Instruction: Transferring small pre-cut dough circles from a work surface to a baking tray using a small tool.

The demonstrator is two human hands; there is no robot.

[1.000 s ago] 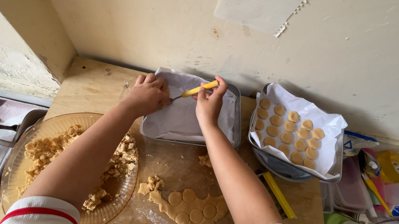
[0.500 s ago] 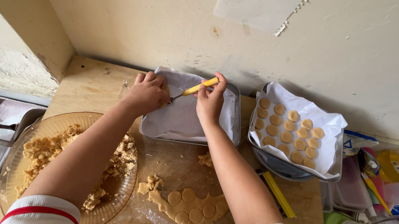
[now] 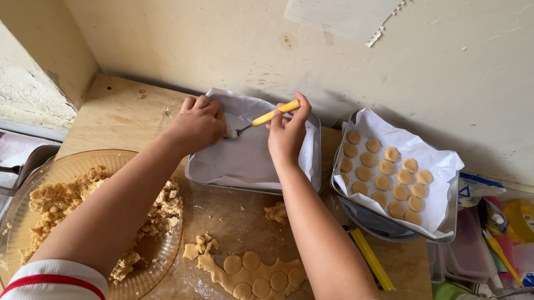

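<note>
two hands work with a small yellow-handled tool over a paper-lined tray.

the right hand (image 3: pixel 287 135) fingers are closed around the yellow-handled tool (image 3: pixel 265 116), whose metal tip points to 8 o'clock and meets the left hand (image 3: pixel 197 125); this hand is curled over the tray's left edge, and what it grips i cannot tell. the paper-lined tray (image 3: pixel 248 161) lies at 12 o'clock on the wooden board (image 3: pixel 112 114). at 3 o'clock of it is a second tray with round dough discs (image 3: pixel 385 177), at 6 o'clock the rolled dough sheet (image 3: pixel 256 279), at 8 o'clock a glass plate of crumbly dough (image 3: pixel 50 203).
</note>
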